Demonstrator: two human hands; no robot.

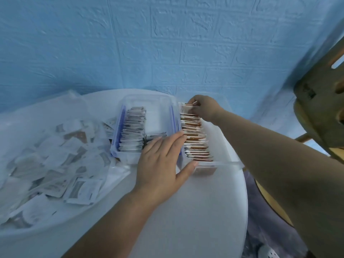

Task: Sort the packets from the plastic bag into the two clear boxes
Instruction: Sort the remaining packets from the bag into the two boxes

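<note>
At the far end of the right box (223,163), our right hand (203,108) pinches a brown packet (187,108); our left hand (162,161), spread flat, braces the row (195,138) nearer us. Pushing hard could topple that row; more packets (78,189) lie in the left plastic bag (37,116).

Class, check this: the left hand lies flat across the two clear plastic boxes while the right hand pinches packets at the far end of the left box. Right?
Wrong box. In the head view the right hand pinches brown-edged packets at the far end of the right clear plastic box, not the blue-clipped left box. The left hand does lie flat across both boxes.
</note>
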